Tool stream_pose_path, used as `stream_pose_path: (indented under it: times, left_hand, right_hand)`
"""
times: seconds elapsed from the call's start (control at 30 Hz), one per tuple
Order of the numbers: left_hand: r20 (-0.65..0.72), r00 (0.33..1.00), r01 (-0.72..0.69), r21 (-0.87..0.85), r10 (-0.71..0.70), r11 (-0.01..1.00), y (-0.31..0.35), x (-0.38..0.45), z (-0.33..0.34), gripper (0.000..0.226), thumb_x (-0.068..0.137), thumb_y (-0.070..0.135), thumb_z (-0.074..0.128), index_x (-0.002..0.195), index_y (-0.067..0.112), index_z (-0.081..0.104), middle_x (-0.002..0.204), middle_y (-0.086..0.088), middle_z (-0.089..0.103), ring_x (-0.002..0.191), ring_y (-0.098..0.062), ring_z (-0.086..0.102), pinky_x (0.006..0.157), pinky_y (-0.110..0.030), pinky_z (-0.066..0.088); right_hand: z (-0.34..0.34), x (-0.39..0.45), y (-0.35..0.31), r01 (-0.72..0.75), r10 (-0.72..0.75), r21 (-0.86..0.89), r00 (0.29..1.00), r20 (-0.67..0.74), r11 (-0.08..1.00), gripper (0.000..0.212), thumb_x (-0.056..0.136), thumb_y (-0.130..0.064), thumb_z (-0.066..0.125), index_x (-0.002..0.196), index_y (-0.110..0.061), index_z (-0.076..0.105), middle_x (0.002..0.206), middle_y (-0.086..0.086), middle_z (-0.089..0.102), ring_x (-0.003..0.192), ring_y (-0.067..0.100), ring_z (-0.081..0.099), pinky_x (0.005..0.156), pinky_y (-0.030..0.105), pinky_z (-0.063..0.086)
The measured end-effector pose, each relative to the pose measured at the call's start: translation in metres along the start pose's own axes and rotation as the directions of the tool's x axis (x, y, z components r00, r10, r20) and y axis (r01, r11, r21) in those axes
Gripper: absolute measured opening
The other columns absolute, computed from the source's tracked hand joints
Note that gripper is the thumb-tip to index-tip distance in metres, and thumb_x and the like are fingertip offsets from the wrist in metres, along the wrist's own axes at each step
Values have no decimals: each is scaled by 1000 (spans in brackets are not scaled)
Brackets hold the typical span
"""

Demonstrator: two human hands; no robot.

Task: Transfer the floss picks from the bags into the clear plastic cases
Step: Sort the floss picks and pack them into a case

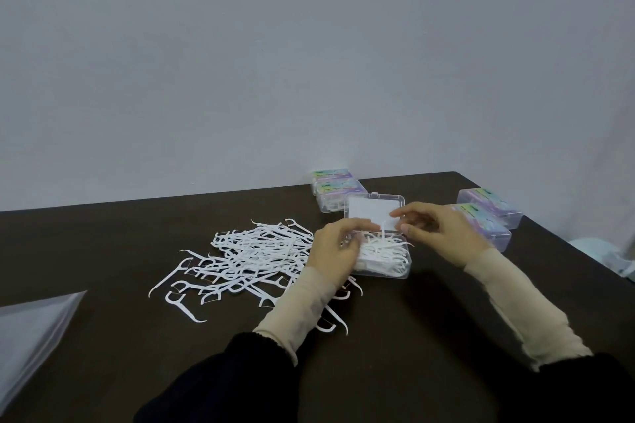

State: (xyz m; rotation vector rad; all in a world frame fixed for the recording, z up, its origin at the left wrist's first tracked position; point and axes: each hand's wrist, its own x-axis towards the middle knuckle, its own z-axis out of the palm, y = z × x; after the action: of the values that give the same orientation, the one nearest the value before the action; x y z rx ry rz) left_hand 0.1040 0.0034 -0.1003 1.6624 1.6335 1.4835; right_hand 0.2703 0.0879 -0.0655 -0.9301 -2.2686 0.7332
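Note:
A clear plastic case [395, 269] lies open on the dark table, its lid [369, 209] tilted up at the back. White floss picks fill its tray. My left hand [335, 247] rests at the case's left edge, fingers curled over it. My right hand [433, 227] hovers over the case's back right and pinches a single white floss pick [382, 228] that hangs down into the tray. A loose heap of white floss picks [247, 257] lies spread on the table to the left of the case.
Two closed cases with coloured labels [335, 189] stand behind the open one near the wall. Two more closed cases [488, 213] sit to the right. A clear plastic bag [31, 336] lies flat at the table's left front. The table's right edge [549, 237] runs diagonally.

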Motion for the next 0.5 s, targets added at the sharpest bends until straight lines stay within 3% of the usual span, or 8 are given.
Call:
stream_pose_path:
  times: [0.13,0.2,0.3,0.5]
  left_hand:
    - [28,1000,-8,37,7,999,-2,-2,-3,51,80,-16,37,103,18,68,107,0,67,107,-11,57,94,-20,42]
    - [49,999,-28,96,24,995,-5,-3,-2,52,80,-15,37,107,18,66,110,-1,66,105,-11,58,89,-13,40]
    - [50,998,-32,134,26,991,-7,-4,-1,50,82,-14,38,112,17,63,113,-1,64,109,-8,54,88,-2,34]
    - [36,999,-15,60,12,998,-8,-4,4,49,82,-14,37,115,15,58,117,0,63,116,-9,54,105,-25,38]
  right_hand:
    - [11,2,1,87,-79,-122,994,70,989,28,92,-11,51,115,-26,59,105,-9,57,95,11,54,74,6,37]
    - [14,4,1,120,-108,-165,991,85,979,25,88,-9,58,107,-23,64,104,-8,58,92,13,56,72,6,37]
    - [11,4,-1,102,-105,-99,994,-26,990,20,82,-8,66,91,-26,65,90,-6,61,77,10,55,65,8,39]
    - [1,1,-5,75,-56,75,972,-228,994,12,80,-11,70,83,-22,69,81,-5,66,76,5,57,62,4,43]
